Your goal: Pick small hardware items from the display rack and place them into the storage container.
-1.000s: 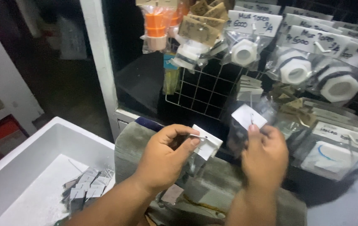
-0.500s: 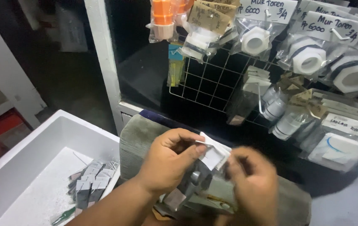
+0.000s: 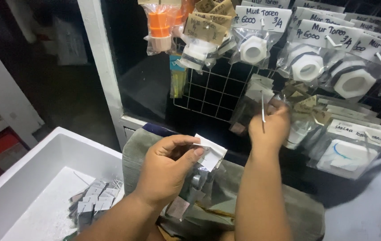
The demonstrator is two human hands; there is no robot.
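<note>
Left hand [image 3: 166,172] low, near body, grip pinched on small bagged packet [image 3: 208,154] by its white card. Right hand [image 3: 270,127] up at wire rack [image 3: 208,91], grip closed around peg hook [image 3: 263,107] (hook upright). Packet down-left of hook; right hand nearer.

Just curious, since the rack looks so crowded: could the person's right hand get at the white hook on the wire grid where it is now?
Probably yes. The right hand is raised at the white hook, seemingly touching it; the hanging bags sit above, not between.
</note>
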